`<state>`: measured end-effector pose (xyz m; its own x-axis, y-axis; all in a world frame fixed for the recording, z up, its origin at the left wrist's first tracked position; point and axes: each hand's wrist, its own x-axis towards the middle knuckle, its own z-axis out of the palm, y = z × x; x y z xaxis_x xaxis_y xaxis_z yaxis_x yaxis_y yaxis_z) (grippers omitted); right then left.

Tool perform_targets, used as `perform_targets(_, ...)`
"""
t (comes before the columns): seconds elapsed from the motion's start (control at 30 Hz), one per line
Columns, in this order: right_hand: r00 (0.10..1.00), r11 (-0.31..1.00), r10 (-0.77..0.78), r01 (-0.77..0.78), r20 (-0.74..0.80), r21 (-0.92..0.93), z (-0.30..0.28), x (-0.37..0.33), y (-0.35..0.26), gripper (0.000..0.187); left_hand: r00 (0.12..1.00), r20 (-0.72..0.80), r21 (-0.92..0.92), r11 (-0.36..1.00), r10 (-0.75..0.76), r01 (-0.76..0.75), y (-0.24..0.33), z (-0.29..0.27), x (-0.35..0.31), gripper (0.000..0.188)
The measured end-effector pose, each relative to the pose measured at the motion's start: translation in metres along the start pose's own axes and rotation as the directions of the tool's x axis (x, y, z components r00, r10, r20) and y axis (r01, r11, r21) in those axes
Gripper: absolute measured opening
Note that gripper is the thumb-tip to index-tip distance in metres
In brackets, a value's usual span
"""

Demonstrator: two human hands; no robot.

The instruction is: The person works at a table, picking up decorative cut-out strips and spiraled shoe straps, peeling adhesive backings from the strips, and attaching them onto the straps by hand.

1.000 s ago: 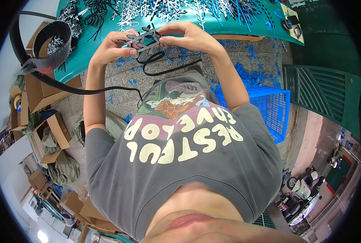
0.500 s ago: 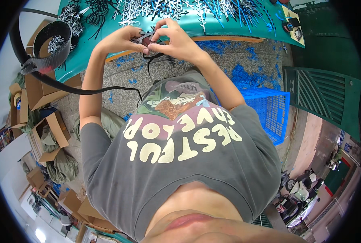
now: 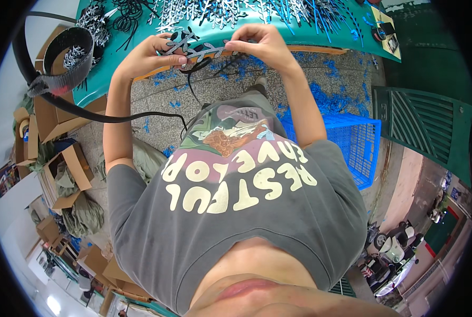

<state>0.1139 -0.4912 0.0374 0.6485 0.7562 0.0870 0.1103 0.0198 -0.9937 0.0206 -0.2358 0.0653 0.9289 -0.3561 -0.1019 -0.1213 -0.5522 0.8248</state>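
A grey and black leaf-shaped strip stretches between my two hands at the near edge of the green table. My left hand is closed on its bunched left end, thumb pressed against the leaves. At the other end, my right hand pinches the strip's tip between thumb and fingers. A narrow black band dangles below the strip, near my left hand; where it joins is hard to make out. Many similar leaf strips lie on the table beyond my hands.
The green table carries black cords at left and blue strips at right. A black ring-shaped holder stands at left. Cardboard boxes, a blue crate and blue scraps are on the floor.
My hands have moved apart, the right one going right. The leaf strip, bunched between my fingers before, is now drawn out between them.
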Motion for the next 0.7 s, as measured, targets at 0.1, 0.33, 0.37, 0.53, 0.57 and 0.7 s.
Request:
perform_targets(0.1,0.983,0.961,-0.182,0.176,-0.006,-0.214,0.001,-0.006,-0.025,0.012,0.999,-0.023,0.057,0.998,0.035,-0.034,0.001,0.001,-0.002,0.018)
perform_targets(0.33,0.968,0.907,-0.249,0.226,-0.019,-0.356,-0.003,-0.001,-0.027,0.015,0.99,-0.042,0.089,0.988,0.132,-0.127,0.009,0.005,-0.005,0.015)
perform_targets(0.37,0.972,0.91,-0.235,0.211,-0.026,-0.356,-0.004,0.001,-0.024,0.015,0.99,-0.042,0.088,0.988,0.132,-0.128,0.011,0.005,-0.005,0.015)
perform_targets(0.53,0.977,0.923,-0.211,0.195,-0.015,-0.333,-0.004,0.007,-0.015,0.014,0.989,-0.019,0.068,0.987,0.149,-0.147,0.017,0.003,-0.008,0.018)
perform_targets(0.57,0.976,0.929,-0.216,0.201,-0.012,-0.311,-0.003,0.008,-0.015,0.014,0.989,-0.024,0.068,0.987,0.144,-0.142,0.017,0.003,-0.011,0.018)
perform_targets(0.7,0.986,0.951,-0.166,0.155,-0.018,-0.266,0.0,0.01,-0.008,0.014,0.984,-0.028,0.069,0.982,0.175,-0.173,0.011,0.002,-0.011,0.017)
